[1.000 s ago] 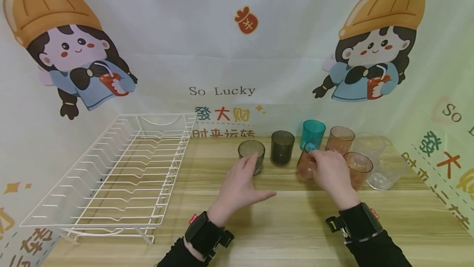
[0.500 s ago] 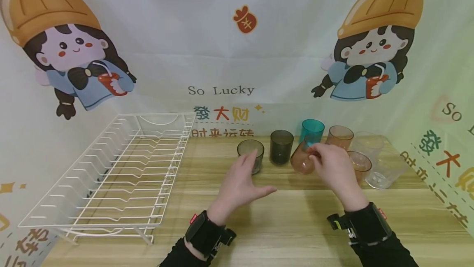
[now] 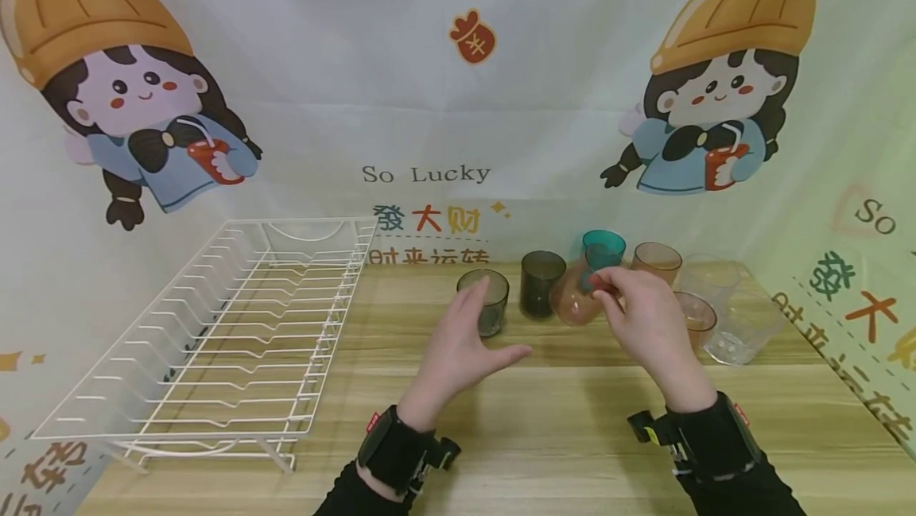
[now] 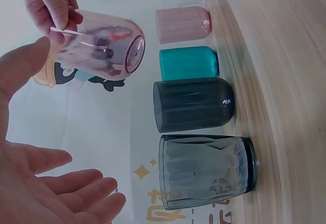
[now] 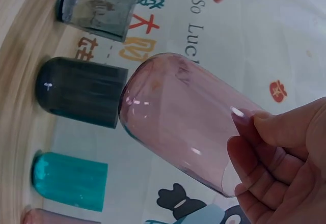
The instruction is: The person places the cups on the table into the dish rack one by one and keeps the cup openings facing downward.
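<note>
My right hand [image 3: 647, 317] pinches the rim of a see-through pinkish-amber cup [image 5: 178, 117] between thumb and fingers. Raised off the table, this cup tilts with its base toward the left, and it overlaps the dark grey cup [image 3: 541, 285] and the teal cup [image 3: 603, 244] in the head view. Fingers spread and thumb out, my left hand [image 3: 447, 357] is nearest to a smoky grey tumbler [image 3: 495, 315] and holds nothing. In the left wrist view the tumbler [image 4: 206, 170] stands upright on the table, beyond the fingertips.
A white wire dish rack [image 3: 215, 436] stands on the left of the wooden table [image 3: 558, 436]. Behind and beside my right hand are two more amber cups, one at the back [image 3: 657, 261], and clear cups [image 3: 733, 345]. A printed cloth [image 3: 429, 118] hangs behind.
My right hand has lifted the pinkish-amber cup from the table and carried it up and leftward, tilting it. The left hand has stayed almost in place.
</note>
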Action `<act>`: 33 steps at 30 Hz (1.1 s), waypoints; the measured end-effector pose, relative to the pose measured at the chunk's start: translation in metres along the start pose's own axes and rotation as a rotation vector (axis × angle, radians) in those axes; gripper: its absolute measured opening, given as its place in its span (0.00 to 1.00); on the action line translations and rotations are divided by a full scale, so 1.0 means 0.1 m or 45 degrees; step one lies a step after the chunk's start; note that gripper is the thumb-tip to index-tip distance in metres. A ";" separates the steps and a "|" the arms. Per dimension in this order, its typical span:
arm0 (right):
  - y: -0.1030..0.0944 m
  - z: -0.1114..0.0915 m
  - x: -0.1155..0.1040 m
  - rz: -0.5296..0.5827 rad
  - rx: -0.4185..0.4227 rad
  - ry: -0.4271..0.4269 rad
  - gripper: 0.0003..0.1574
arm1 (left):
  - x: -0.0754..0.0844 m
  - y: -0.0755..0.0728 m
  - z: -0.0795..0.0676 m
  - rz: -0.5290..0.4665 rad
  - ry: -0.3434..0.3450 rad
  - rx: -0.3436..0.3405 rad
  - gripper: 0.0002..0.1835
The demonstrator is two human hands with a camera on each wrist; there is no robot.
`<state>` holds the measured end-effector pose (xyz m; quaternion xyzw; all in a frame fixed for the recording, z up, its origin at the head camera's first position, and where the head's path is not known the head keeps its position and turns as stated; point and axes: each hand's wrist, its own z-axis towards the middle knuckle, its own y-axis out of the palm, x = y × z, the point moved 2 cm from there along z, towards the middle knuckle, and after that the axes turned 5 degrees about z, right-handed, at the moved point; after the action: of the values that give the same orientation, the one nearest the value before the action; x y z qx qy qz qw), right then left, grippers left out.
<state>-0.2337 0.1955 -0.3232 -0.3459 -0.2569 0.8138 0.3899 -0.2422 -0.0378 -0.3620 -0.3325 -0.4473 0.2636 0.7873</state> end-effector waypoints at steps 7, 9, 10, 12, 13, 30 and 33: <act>-0.07 -0.01 -0.13 0.095 0.085 -0.053 0.09 | 0.00 -0.02 0.03 -0.104 -0.028 0.057 0.57; -0.08 -0.01 -0.17 0.128 0.107 -0.065 0.09 | 0.00 -0.03 0.03 -0.137 -0.041 0.074 0.57; -0.09 -0.01 -0.19 0.144 0.118 -0.072 0.09 | 0.00 -0.03 0.03 -0.154 -0.046 0.081 0.57; -0.09 -0.02 -0.22 0.174 0.144 -0.094 0.09 | 0.00 -0.04 0.03 -0.196 -0.073 0.086 0.57; -0.09 -0.03 -0.23 0.185 0.160 -0.107 0.09 | 0.01 -0.05 0.03 -0.213 -0.084 0.089 0.57; -0.06 -0.09 -0.34 0.414 0.301 -0.086 0.11 | 0.05 -0.07 0.04 -0.563 -0.083 0.106 0.53; -0.04 -0.11 -0.35 0.488 0.315 -0.078 0.12 | 0.06 -0.07 0.04 -0.607 -0.057 0.121 0.52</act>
<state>-0.2076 0.1710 -0.3147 -0.3132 -0.0965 0.9083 0.2598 -0.2424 -0.0365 -0.3523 -0.1743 -0.5176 0.0983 0.8319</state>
